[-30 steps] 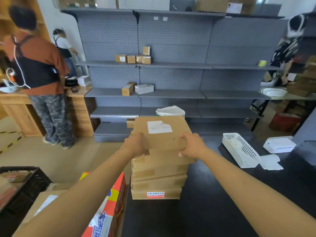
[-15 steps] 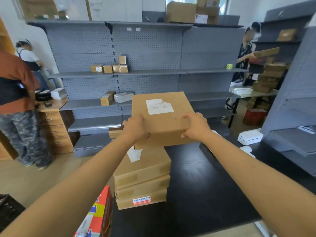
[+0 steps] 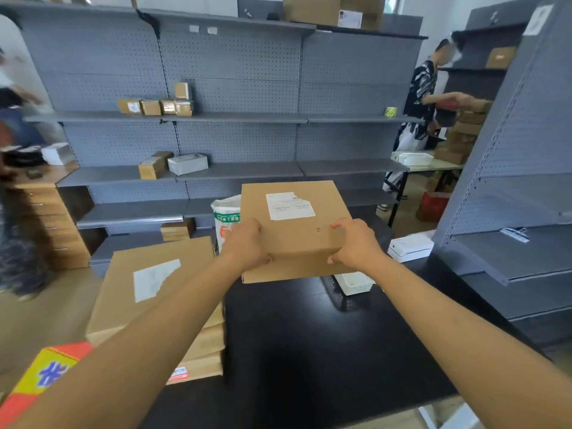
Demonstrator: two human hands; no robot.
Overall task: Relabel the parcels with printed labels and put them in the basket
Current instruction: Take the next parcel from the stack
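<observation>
Left hand (image 3: 247, 243) and right hand (image 3: 356, 243) gripped the parcel (image 3: 294, 233) by opposite edges, label (image 3: 289, 205) upward, probably for relabelling.

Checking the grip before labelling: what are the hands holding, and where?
Flat brown cardboard parcel, gripped by left hand and right hand at its near corners.

1. This is a parcel-handling stockroom or warehouse packing area.
2. Grey metal shelving (image 3: 235, 119) with perforated back panels lines the far wall, carrying small cardboard boxes (image 3: 154, 106) on its upper left shelf.
3. A stack of flat brown parcels (image 3: 148, 292) sits at the left edge of a black table (image 3: 309, 351).
4. A white label printer (image 3: 410, 247) sits near the table's far right corner.
5. Another person (image 3: 424, 100) handles stacked cartons (image 3: 464, 131) at the right.
</observation>
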